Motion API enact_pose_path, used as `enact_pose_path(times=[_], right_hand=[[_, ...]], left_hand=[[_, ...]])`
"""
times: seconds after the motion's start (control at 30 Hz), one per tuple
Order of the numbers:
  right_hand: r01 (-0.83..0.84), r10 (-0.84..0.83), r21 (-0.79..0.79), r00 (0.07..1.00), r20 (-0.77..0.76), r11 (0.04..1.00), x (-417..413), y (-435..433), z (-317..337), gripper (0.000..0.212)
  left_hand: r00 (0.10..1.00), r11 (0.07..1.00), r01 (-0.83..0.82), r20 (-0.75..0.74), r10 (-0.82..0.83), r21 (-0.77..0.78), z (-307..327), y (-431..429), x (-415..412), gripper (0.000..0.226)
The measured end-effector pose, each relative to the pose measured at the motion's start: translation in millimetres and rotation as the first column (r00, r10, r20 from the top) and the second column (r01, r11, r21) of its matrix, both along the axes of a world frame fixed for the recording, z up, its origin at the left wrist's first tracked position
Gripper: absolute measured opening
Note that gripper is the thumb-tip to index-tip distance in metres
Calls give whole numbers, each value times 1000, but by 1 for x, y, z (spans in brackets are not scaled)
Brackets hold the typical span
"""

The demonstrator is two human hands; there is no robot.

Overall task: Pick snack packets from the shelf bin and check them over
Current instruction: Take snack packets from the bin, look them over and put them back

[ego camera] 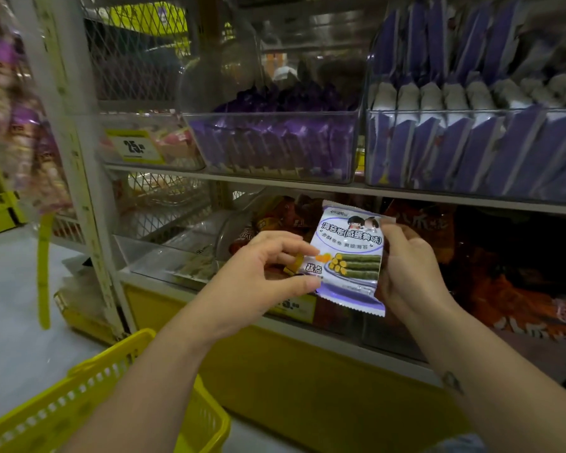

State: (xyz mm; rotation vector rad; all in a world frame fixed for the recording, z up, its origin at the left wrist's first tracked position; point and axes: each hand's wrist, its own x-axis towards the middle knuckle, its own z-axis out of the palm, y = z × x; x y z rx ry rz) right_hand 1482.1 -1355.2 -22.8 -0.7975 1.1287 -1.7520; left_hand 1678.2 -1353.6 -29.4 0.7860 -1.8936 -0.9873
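Left hand [258,273], right hand [409,266] pinch snack packet [350,243] edges.

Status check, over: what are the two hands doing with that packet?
Left hand pinches snack packet at its left edge. Right hand grips its right edge. Packet roughly upright, front facing camera. Nothing in the way.

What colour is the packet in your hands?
The packet is lilac and white with dark lettering; the head view shows it best.
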Motion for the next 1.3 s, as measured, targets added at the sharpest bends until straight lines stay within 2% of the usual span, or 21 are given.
enact_pose_path(times=[0.1, 0.33, 0.43, 0.5, 0.57, 0.6, 0.67, 0.7, 0.77, 0.87, 1.07, 1.2, 1.3], right_hand=[[48, -48, 1, 999, -5, 999, 1, -2, 0, 13], [69, -69, 28, 998, 9, 997, 3, -3, 2, 17], [-121, 120, 7, 992, 23, 993, 4, 4, 6, 44], [-263, 262, -5, 962, -75, 965, 7, 12, 6, 78], [-298, 282, -38, 934, -220, 954, 10, 20, 7, 102], [-286, 253, -65, 915, -314, 956, 11, 24, 8, 100], [-248, 136, -156, 848, -513, 956, 11, 30, 12, 70], [-243, 82, -213, 818, -570, 946, 11, 34, 15, 54], [-259, 22, -297, 787, -616, 919, 12, 40, 21, 44], [-264, -4, -315, 761, -649, 912, 16, 46, 24, 41], [-110, -136, -316, 737, -662, 942, 17, 38, 18, 51], [-109, -118, -295, 745, -657, 949, 12, 33, 14, 38], [-140, -97, -294, 741, -664, 945, 8, 33, 13, 37]], left_hand=[[1000, 999, -12, 1, 12, -37, 1, 3, 2, 19], [994, 975, -100, 33, 108, -198, 6, 6, -2, 20], [986, 948, -165, -24, 165, -272, 8, 4, 1, 19], [977, 951, -202, -112, 180, -236, 9, 1, 3, 17], [959, 957, -223, -219, 182, -184, 11, -1, 5, 19], [947, 959, -230, -263, 182, -165, 12, -1, 6, 20], [931, 959, -243, -314, 189, -143, 14, -1, 6, 17], [927, 958, -249, -322, 193, -145, 14, -1, 6, 15], [926, 955, -253, -324, 193, -154, 13, 0, 5, 14], [927, 961, -237, -328, 180, -144, 12, 2, 2, 15], [963, 969, -166, -240, 120, -183, 8, 8, -14, 15], [973, 987, -131, -201, 111, -92, 8, 7, -17, 8], [980, 993, -114, -165, 108, -30, 10, 7, -15, 2]])
